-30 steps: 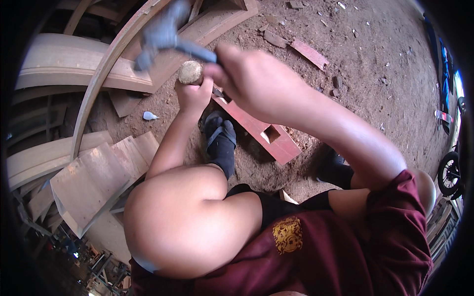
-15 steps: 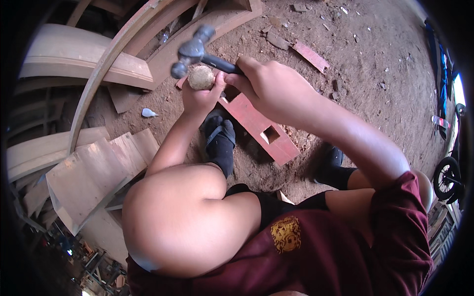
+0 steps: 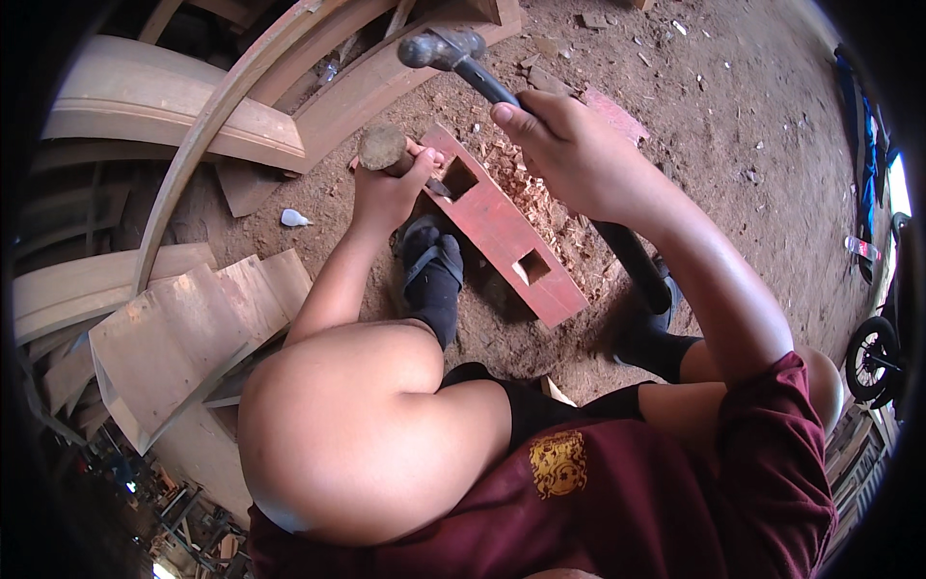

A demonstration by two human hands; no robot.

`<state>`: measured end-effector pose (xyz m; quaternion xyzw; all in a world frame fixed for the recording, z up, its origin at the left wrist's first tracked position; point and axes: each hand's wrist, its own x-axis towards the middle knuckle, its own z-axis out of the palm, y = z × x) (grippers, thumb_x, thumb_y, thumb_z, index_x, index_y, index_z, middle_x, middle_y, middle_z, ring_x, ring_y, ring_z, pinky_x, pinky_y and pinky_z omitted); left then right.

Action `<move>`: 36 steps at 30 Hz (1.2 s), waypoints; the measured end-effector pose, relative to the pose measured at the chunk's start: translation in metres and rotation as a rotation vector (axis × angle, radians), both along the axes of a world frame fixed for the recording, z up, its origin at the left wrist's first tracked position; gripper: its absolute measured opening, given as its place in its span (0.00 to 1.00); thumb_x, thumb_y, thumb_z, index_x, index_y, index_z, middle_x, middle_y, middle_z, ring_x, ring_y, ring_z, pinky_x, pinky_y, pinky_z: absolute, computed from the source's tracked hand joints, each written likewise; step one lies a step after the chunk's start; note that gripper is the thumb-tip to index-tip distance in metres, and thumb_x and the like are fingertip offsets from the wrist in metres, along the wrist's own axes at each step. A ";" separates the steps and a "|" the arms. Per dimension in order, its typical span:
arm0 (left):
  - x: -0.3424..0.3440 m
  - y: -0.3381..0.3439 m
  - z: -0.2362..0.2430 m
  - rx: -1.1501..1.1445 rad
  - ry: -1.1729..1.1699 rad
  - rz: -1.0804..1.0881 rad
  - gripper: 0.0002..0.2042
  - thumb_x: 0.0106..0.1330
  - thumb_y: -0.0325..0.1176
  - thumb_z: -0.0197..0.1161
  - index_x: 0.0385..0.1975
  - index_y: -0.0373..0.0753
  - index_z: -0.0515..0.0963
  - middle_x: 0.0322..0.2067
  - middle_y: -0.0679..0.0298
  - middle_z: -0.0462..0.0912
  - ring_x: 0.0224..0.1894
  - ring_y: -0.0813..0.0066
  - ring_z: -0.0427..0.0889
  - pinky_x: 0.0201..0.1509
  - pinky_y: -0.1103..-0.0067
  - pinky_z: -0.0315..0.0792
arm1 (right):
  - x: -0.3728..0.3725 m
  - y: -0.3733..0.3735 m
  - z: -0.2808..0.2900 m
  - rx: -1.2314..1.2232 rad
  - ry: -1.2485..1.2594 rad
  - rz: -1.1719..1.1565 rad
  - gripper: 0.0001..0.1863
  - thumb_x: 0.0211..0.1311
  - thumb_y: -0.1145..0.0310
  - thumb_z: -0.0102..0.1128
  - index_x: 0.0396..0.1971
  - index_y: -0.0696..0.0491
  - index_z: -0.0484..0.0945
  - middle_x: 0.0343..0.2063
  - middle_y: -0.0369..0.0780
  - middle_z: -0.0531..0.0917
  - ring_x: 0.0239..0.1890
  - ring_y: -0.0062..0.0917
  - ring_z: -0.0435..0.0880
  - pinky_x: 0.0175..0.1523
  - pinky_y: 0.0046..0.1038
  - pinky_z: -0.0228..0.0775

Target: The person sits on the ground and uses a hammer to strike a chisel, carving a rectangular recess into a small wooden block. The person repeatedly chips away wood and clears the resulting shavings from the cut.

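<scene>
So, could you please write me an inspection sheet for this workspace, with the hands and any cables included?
Surface: earthen floor, strewn with wood scraps.
Job's things: red-faced wooden block with two square-cut holes; chisel, its blade by the upper hole; ball-peen hammer.
Clutter: wood shavings beside the block; white bottle on the floor.
Hands: left hand closed around the chisel; right hand gripping the hammer, apart from the chisel.
Cables: nothing seen.
Surroundings: curved wooden beam at left; spoked wheel at far right.

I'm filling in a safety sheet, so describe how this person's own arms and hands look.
The left hand and right hand are bare, with no gloves or watch showing. The right arm has a loose, short maroon sleeve; the left forearm is bare, any sleeve hidden.
</scene>
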<state>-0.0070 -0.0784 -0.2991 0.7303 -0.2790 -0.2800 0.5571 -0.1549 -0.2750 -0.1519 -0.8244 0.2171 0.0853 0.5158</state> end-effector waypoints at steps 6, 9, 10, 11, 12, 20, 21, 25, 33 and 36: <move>-0.014 -0.006 -0.013 -0.019 -0.175 0.024 0.04 0.59 0.27 0.68 0.27 0.35 0.80 0.24 0.67 0.84 0.26 0.82 0.82 0.31 0.79 0.75 | -0.003 0.023 0.036 -0.192 -0.265 0.069 0.20 0.73 0.54 0.47 0.33 0.58 0.72 0.18 0.47 0.73 0.21 0.42 0.74 0.31 0.38 0.66; -0.015 -0.015 -0.007 -0.083 -0.396 -0.089 0.04 0.59 0.27 0.66 0.27 0.36 0.79 0.24 0.67 0.83 0.27 0.80 0.82 0.32 0.76 0.75 | -0.008 0.027 -0.009 -0.299 -0.080 0.242 0.18 0.73 0.57 0.49 0.34 0.59 0.70 0.17 0.50 0.74 0.21 0.47 0.77 0.29 0.43 0.66; -0.019 -0.012 -0.006 -0.055 -0.320 -0.050 0.03 0.59 0.26 0.66 0.27 0.36 0.79 0.24 0.66 0.82 0.28 0.81 0.82 0.32 0.76 0.75 | -0.006 0.025 -0.012 -0.310 -0.072 0.234 0.18 0.72 0.56 0.49 0.36 0.59 0.70 0.17 0.51 0.76 0.22 0.48 0.78 0.29 0.44 0.68; -0.022 -0.010 -0.006 -0.028 -0.242 -0.012 0.03 0.59 0.26 0.66 0.27 0.36 0.78 0.24 0.66 0.82 0.29 0.81 0.83 0.33 0.76 0.75 | -0.003 0.023 -0.014 -0.321 -0.062 0.225 0.18 0.72 0.56 0.49 0.37 0.58 0.70 0.18 0.51 0.78 0.23 0.50 0.80 0.29 0.46 0.70; -0.016 -0.010 -0.005 0.039 -0.261 -0.024 0.03 0.58 0.27 0.66 0.27 0.36 0.78 0.24 0.65 0.82 0.29 0.82 0.83 0.32 0.77 0.75 | -0.002 0.022 -0.014 -0.333 -0.052 0.215 0.18 0.72 0.56 0.48 0.38 0.58 0.70 0.18 0.52 0.79 0.24 0.51 0.81 0.29 0.47 0.73; -0.015 -0.001 -0.016 0.080 -0.343 -0.088 0.08 0.59 0.34 0.69 0.29 0.37 0.79 0.27 0.62 0.84 0.32 0.72 0.85 0.36 0.77 0.77 | -0.016 0.023 -0.048 -0.332 -0.124 0.170 0.19 0.74 0.56 0.47 0.36 0.60 0.70 0.15 0.48 0.75 0.18 0.44 0.78 0.28 0.42 0.68; -0.019 0.001 -0.007 0.027 -0.367 -0.128 0.09 0.60 0.35 0.68 0.28 0.37 0.79 0.26 0.63 0.84 0.31 0.72 0.86 0.36 0.77 0.77 | -0.014 0.018 -0.044 -0.287 -0.089 0.121 0.20 0.73 0.55 0.47 0.36 0.60 0.71 0.18 0.50 0.77 0.22 0.46 0.79 0.31 0.43 0.69; -0.017 0.006 0.003 -0.137 -0.230 0.025 0.06 0.62 0.29 0.67 0.27 0.36 0.79 0.24 0.67 0.83 0.27 0.77 0.82 0.34 0.79 0.76 | -0.001 0.001 -0.016 -0.107 -0.035 -0.049 0.24 0.74 0.53 0.44 0.33 0.62 0.73 0.22 0.53 0.79 0.28 0.48 0.81 0.37 0.43 0.70; -0.013 0.003 -0.005 -0.033 -0.282 -0.069 0.05 0.59 0.28 0.68 0.25 0.35 0.79 0.20 0.68 0.81 0.24 0.79 0.81 0.30 0.78 0.75 | -0.002 0.015 0.034 -0.109 -0.203 0.000 0.22 0.73 0.55 0.47 0.32 0.61 0.73 0.19 0.52 0.78 0.27 0.49 0.81 0.35 0.43 0.71; -0.019 -0.012 -0.012 -0.040 -0.356 -0.098 0.06 0.57 0.30 0.69 0.26 0.35 0.79 0.20 0.66 0.81 0.24 0.79 0.82 0.30 0.77 0.75 | -0.018 0.029 0.000 -0.279 -0.251 0.119 0.17 0.72 0.57 0.49 0.37 0.58 0.69 0.17 0.50 0.76 0.22 0.48 0.78 0.30 0.45 0.68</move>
